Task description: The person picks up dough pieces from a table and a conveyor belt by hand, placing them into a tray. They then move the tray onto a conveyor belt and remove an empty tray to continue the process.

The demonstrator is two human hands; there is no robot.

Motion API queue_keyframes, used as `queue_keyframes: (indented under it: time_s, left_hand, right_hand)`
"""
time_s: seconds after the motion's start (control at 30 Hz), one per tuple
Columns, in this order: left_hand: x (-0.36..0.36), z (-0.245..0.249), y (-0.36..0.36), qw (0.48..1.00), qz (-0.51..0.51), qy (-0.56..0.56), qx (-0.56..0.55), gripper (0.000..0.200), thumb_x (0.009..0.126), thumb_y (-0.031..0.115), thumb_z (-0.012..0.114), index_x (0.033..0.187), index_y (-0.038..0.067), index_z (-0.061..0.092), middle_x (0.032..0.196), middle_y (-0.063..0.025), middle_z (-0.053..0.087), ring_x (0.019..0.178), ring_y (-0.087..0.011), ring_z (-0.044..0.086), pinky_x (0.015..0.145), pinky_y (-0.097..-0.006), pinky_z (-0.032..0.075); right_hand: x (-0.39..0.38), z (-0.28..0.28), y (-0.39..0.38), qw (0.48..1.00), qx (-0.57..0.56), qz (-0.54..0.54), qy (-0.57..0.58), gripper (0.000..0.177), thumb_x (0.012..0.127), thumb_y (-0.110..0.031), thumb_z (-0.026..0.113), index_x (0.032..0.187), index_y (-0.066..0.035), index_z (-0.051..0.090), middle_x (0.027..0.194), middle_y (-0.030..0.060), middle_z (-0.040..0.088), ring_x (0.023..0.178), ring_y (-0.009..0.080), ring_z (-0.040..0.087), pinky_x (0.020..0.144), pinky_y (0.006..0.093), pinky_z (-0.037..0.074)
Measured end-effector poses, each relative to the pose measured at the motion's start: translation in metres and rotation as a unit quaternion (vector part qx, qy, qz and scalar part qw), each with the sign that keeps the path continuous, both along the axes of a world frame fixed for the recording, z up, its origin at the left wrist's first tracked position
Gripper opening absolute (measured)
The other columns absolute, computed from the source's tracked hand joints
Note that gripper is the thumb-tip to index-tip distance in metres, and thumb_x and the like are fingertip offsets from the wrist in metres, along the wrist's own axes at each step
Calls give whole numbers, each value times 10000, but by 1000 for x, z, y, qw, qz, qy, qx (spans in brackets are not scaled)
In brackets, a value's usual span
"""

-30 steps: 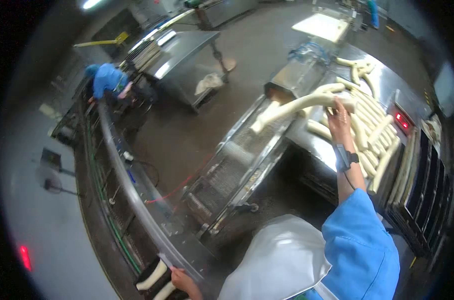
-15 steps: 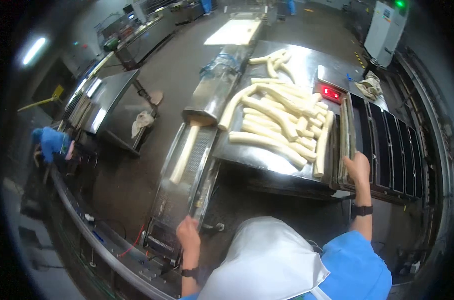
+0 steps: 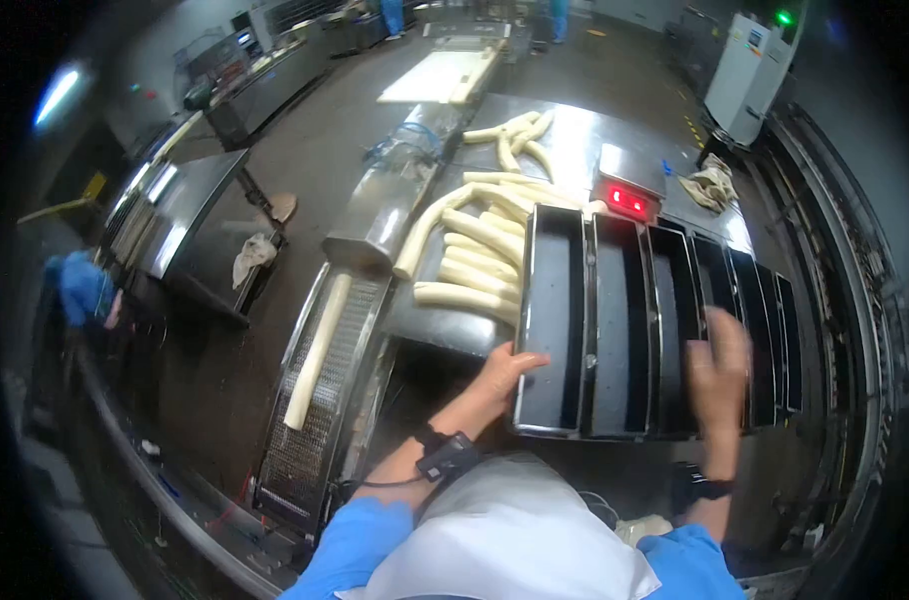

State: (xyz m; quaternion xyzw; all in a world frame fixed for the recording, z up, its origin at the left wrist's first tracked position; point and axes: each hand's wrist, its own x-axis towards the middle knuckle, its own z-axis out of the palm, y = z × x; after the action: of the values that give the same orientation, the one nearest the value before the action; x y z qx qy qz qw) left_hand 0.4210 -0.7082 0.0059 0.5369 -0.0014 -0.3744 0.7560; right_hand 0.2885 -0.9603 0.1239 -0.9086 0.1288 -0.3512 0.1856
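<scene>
A strapped set of long, dark loaf tins (image 3: 589, 360) lies across the right part of the steel table, its open tops facing up. My left hand (image 3: 503, 382) grips the near left corner, thumb hooked over the rim and fingers hidden underneath. Over the middle tins hovers my right hand (image 3: 720, 375), blurred, with its fingers stretched and apart and nothing seen in them. Thick pale dough ropes (image 3: 480, 268) are heaped just left of the tins, which cover part of the heap. A single dough rope (image 3: 318, 350) lies on the mesh conveyor (image 3: 360, 325).
A scale with a red display (image 3: 628, 202) stands behind the tins, near a crumpled cloth (image 3: 712, 185). The metal machine housing (image 3: 380, 205) borders the steel table (image 3: 445, 330) on the left. Further left, a person in blue (image 3: 80, 290) bends by another table (image 3: 200, 225).
The tins have swung from upright at the right to lying flat over part of the dough. My left hand has come from the conveyor to their corner. The conveyor's dough rope is nearer me.
</scene>
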Motion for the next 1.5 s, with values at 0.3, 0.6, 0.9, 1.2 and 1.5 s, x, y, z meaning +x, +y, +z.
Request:
queue_keyframes:
  time_s: [0.3, 0.6, 0.9, 1.2, 1.5]
  left_hand:
    - [-53, -6, 184, 967, 208, -82, 124, 198, 645, 90, 595, 823, 3, 597, 734, -59, 600, 646, -149, 565, 633, -260, 439]
    - [-370, -21, 355, 757, 599, -81, 247, 160, 641, 177, 605, 704, 32, 625, 702, -44, 613, 667, -158, 575, 686, -261, 440]
    - [-790, -148, 255, 332, 878, 110, 326, 164, 678, 218, 584, 731, 63, 597, 744, -43, 589, 696, -190, 560, 690, -331, 450]
    - [-720, -79, 192, -9, 979, 139, 147, 324, 671, 251, 597, 925, 50, 615, 863, -70, 632, 786, -230, 604, 707, -348, 488]
    - [-723, -86, 309, 45, 993, 105, -3, 702, 742, 321, 626, 1345, 73, 365, 1275, -163, 457, 1088, -324, 496, 898, -470, 438]
  right_hand:
    - [-70, -110, -122, 952, 229, 38, 202, 138, 771, -98, 643, 770, -22, 529, 710, 19, 502, 656, 115, 434, 566, 292, 378]
    - [88, -87, 152, 864, 116, 363, 327, 316, 819, -109, 644, 1086, 49, 589, 952, 183, 633, 909, 255, 587, 833, 360, 458]
    - [-18, -108, 615, 524, -76, 827, 189, 191, 750, -89, 663, 785, 37, 524, 666, 172, 526, 627, 260, 500, 607, 381, 422]
    - [-264, -121, 874, 294, -242, 914, 142, 257, 779, -133, 618, 1017, -40, 589, 1011, 200, 629, 988, 379, 585, 838, 433, 472]
    - [-183, -219, 806, 389, -224, 887, 109, 457, 772, -119, 606, 1208, -49, 489, 1219, 191, 492, 1164, 369, 447, 971, 445, 398]
